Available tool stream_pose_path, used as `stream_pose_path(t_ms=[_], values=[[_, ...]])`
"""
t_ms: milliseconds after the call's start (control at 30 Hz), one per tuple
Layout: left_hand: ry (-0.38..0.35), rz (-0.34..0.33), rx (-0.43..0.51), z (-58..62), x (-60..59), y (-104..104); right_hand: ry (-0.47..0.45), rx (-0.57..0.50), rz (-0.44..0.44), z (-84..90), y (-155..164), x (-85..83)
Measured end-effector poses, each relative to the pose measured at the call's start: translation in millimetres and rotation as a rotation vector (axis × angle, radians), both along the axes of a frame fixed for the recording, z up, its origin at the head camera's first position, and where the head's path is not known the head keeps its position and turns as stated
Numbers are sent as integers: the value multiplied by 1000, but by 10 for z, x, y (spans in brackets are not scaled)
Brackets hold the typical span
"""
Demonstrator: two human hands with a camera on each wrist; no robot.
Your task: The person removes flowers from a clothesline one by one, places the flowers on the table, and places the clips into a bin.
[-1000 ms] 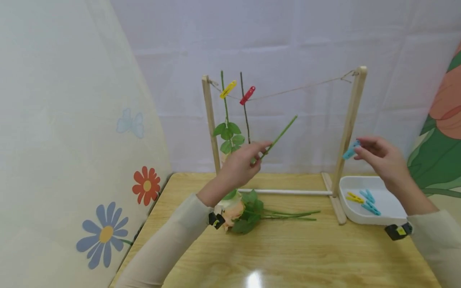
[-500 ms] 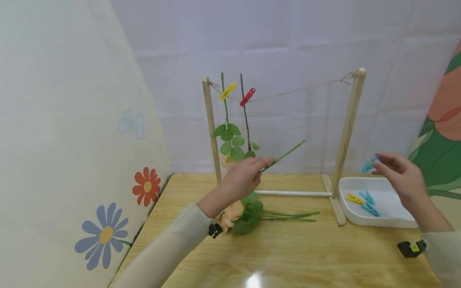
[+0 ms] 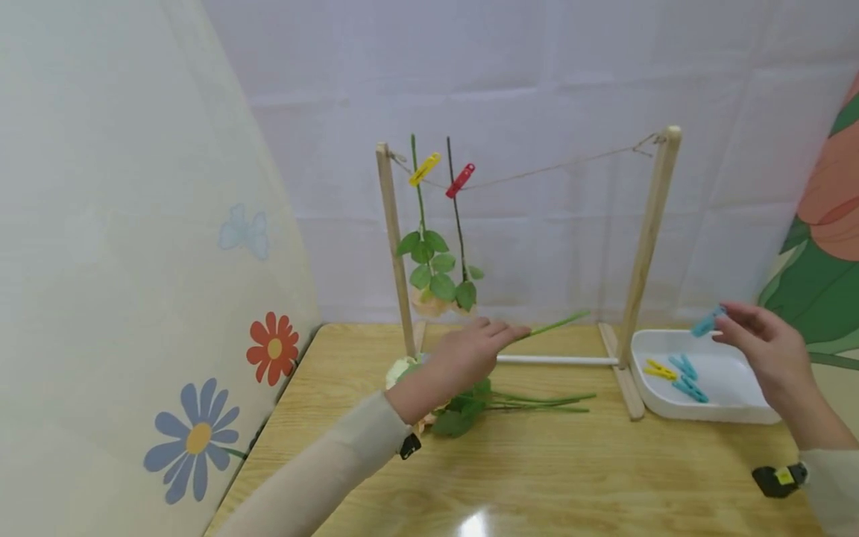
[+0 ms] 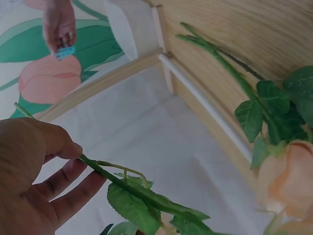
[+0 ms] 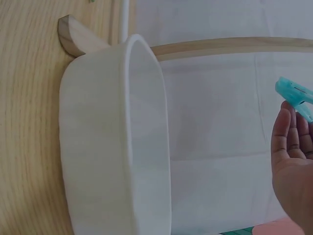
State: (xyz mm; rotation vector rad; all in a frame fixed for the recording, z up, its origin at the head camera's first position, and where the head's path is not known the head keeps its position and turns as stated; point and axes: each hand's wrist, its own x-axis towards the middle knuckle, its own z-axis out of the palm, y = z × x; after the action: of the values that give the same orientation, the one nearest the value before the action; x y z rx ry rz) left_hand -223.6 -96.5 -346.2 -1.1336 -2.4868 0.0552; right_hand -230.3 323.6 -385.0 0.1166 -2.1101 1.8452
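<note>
My left hand [image 3: 463, 358] pinches a green rose stem [image 3: 560, 322] between thumb and fingers, low in front of the rack. The stem tilts, its cut end pointing right; in the left wrist view its leaves [image 4: 132, 205] trail toward the lower right. Over the white tray, my right hand [image 3: 768, 347] holds a blue clothespin [image 3: 708, 322] at its fingertips. Two roses hang upside down from the string, one by a yellow clothespin [image 3: 426, 169], the other by a red clothespin [image 3: 461, 181]. More roses [image 3: 543, 403] lie on the table, partly hidden by my left hand.
The wooden rack's right post [image 3: 647, 246] stands beside the white tray [image 3: 705, 415], which contains several clothespins [image 3: 690, 388]. A sagging string [image 3: 557, 169] joins the posts, and a white bar [image 3: 557, 360] runs along the base. White cloth hangs behind.
My left hand has lowered the rose stem, and the stem now leans closer to level. My right hand has moved right and down with the blue clothespin, away from the rack post.
</note>
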Motion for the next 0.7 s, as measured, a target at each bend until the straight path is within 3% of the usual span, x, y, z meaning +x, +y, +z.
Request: stream_pose_path(t_ms=[100,233,400,700], values=[[-20,15,-75,-83,23,52,5,-74,21,-42,26,6],[-19,-6,-147,-188,57,124,-14,-86,41,-83,58,25],[53,-48,-206,-306,74,178,-57,-126,98,-112,110,68],[50,-34,-273,-460,96,260,-141,49,11,-203,210,86]])
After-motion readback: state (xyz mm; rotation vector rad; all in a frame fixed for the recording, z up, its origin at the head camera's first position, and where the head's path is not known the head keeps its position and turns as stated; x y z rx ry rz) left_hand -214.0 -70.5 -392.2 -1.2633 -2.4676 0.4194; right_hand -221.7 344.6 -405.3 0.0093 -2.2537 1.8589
